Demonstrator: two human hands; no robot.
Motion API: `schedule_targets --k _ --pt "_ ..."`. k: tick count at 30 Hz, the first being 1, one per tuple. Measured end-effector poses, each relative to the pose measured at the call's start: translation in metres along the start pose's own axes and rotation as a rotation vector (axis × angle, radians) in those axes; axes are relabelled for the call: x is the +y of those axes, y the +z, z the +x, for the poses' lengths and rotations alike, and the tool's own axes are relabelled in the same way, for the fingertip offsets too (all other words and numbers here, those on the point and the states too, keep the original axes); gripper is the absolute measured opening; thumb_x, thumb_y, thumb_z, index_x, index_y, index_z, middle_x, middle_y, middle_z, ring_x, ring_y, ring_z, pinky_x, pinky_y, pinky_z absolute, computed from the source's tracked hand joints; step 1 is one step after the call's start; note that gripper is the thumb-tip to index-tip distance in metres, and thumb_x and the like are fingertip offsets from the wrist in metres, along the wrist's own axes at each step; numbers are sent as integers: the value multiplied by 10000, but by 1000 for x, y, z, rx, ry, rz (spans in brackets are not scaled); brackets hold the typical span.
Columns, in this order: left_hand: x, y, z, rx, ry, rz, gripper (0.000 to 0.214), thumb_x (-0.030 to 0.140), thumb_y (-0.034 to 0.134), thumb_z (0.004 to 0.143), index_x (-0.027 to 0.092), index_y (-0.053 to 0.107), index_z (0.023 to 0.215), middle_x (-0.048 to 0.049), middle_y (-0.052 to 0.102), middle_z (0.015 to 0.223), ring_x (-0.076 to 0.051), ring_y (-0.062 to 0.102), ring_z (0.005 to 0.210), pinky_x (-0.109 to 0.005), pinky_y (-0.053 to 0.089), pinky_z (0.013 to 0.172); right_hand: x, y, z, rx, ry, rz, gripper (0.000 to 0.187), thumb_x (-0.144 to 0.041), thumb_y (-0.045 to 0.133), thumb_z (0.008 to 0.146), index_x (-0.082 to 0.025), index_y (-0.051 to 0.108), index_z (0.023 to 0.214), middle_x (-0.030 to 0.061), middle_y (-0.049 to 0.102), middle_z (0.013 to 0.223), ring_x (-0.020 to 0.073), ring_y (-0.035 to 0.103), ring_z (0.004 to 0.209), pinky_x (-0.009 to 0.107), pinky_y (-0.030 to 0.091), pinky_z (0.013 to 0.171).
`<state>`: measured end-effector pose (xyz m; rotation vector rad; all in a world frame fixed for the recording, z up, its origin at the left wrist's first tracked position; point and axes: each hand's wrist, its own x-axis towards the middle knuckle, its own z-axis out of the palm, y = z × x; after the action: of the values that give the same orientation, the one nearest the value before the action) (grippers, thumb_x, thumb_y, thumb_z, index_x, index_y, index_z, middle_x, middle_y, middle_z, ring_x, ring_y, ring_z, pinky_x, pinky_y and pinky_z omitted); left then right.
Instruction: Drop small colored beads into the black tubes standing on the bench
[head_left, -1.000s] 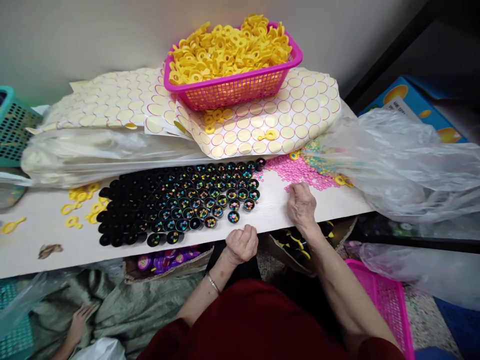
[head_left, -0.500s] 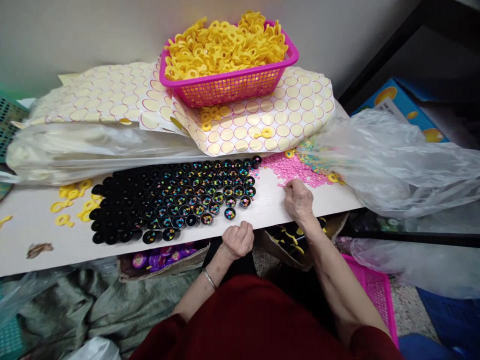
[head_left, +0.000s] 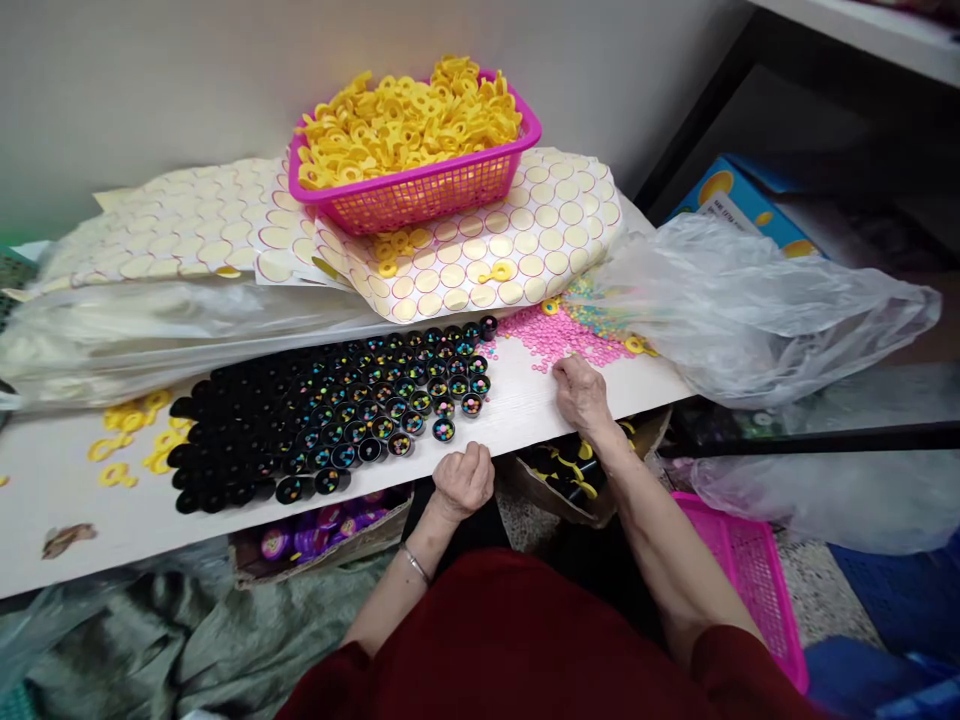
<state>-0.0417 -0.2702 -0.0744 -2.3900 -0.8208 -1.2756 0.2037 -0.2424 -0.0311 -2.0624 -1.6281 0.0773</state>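
Note:
My left hand [head_left: 465,480] rests curled at the front edge of the white table [head_left: 517,400]; whatever its closed fingers hold is hidden. My right hand [head_left: 582,392] is closed too, its fingertips down at the near edge of a spread of small pink beads [head_left: 562,340]; I cannot make out what is between them. Left of the hands stand rows of small black cups [head_left: 322,420]. Many cups on the right side contain bits of coloured beads, while those at the left look dark inside. One bead-filled cup [head_left: 443,430] sits just above my left hand.
Behind the cups, a pink basket [head_left: 427,195] heaped with yellow ring-shaped pieces [head_left: 412,120] stands on sheets of round stickers [head_left: 547,220]. A clear plastic bag [head_left: 750,310] lies at right. Below the edge are boxes with purple items [head_left: 322,530] and black-and-yellow pieces [head_left: 559,470].
The camera view has turned slightly, so the table and basket appear shifted left. Both hands stay closed in nearly the same places on the table.

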Motion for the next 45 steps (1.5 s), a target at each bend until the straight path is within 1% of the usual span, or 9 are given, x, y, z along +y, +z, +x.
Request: schedule_targets --k 6,11,15,19,22,26,30,34,45 --pt "0 0 2 15 -10 8 269 138 584 761 98 597 1026 -135 694 819 -129 503 528 -274 336 513 -2 -4 1 -86 -36 -58 174 -202 411 862 -183 563 779 77 563 832 185 509 779 292 351 654" --pt "1 0 2 6 -6 25 271 140 577 760 97 591 1027 -138 696 827 -130 505 533 -273 337 519 -9 -7 0 -84 -22 -36 189 -189 407 861 -187 583 795 61 577 844 165 505 752 281 340 631" --pt "2 -2 1 -11 -15 37 264 144 563 762 107 584 1022 -131 698 838 -125 501 528 -273 337 526 -20 -5 -8 -52 -112 33 196 -242 452 860 -200 583 721 40 574 789 156 525 773 270 364 665" --pt "2 -3 1 -34 -15 30 261 149 557 760 100 584 1015 -129 696 831 -127 502 527 -279 325 518 -29 -1 -15 -25 -177 55 234 -219 443 847 -206 568 649 42 569 748 161 527 779 278 390 701" --pt "2 -4 2 -41 -13 37 261 144 561 754 100 580 1010 -119 699 818 -130 498 527 -281 324 519 -29 0 -17 -19 -172 161 200 -204 457 815 -205 571 651 47 581 769 166 537 781 292 420 718" --pt "2 -5 6 -26 -11 28 239 132 567 749 106 580 985 -110 701 808 -125 490 521 -278 322 521 -20 1 -18 -32 -121 380 88 -245 528 771 -201 583 718 32 572 767 156 544 735 288 444 673" --pt "2 -6 9 -9 -4 26 222 121 577 742 98 588 963 -110 697 797 -120 483 516 -274 319 518 -14 0 -21 -49 -107 471 96 -276 564 763 -193 606 785 35 572 816 146 546 731 283 453 658" --pt "2 -5 7 -12 -6 21 221 123 571 747 101 592 966 -111 696 805 -118 486 523 -272 316 512 -16 -1 -20 -79 -109 411 118 -264 540 783 -197 638 776 38 570 828 151 555 760 291 451 681" --pt "3 -6 4 -33 -22 30 213 164 533 772 108 605 964 -107 693 821 -114 488 533 -273 328 519 -27 -6 -9 -221 -173 -3 212 -200 464 796 -189 597 630 52 577 748 160 534 693 284 384 629"
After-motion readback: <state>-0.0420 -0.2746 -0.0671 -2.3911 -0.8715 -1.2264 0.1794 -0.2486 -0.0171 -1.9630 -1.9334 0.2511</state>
